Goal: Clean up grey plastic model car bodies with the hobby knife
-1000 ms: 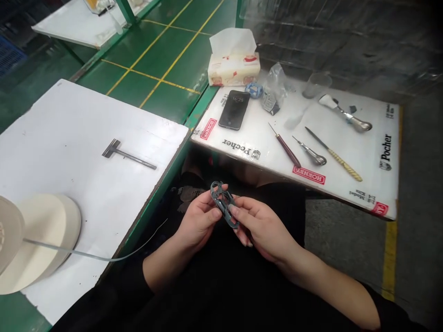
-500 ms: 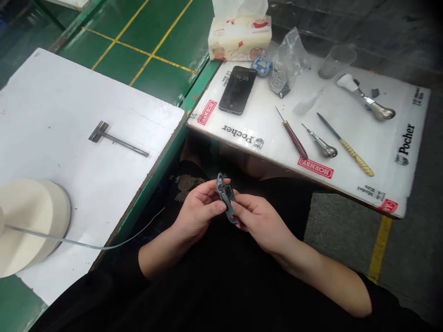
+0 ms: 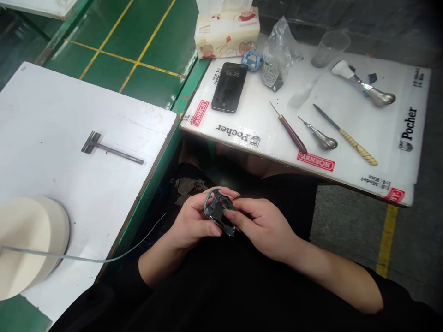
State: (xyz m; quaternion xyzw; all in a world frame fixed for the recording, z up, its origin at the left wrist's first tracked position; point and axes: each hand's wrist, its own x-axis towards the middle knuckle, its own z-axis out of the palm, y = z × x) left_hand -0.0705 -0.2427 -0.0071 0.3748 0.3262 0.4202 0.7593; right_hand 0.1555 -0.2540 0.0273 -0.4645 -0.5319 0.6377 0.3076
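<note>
Above my lap, both hands hold a small dark grey part (image 3: 217, 210) with a curved rim and a hollow, cut-out inside; it looks like a model car piece, though its exact kind is unclear. My left hand (image 3: 194, 219) grips its left side, thumb along the lower edge and fingers behind. My right hand (image 3: 258, 223) is closed on the right side, its thumb pressing into the hollow. The fingertips behind the part are hidden. Closest on the board ahead lie a dark red handled awl (image 3: 292, 133), a metal-handled pointed tool (image 3: 320, 136) and a file with a yellow patterned handle (image 3: 356, 146).
The printed white board (image 3: 277, 150) also bears a phone (image 3: 229, 87), a tissue pack (image 3: 226, 34), a plastic bag (image 3: 278, 57), a clear cup (image 3: 330, 48) and a white-tipped metal tool (image 3: 363, 83). On the left board are a small hammer (image 3: 112, 150) and a cream round base with a cable (image 3: 38, 240).
The grey part has been turned in my hands, so its hollow inside now faces me more. My right thumb has shifted onto it. The camera view has moved slightly.
</note>
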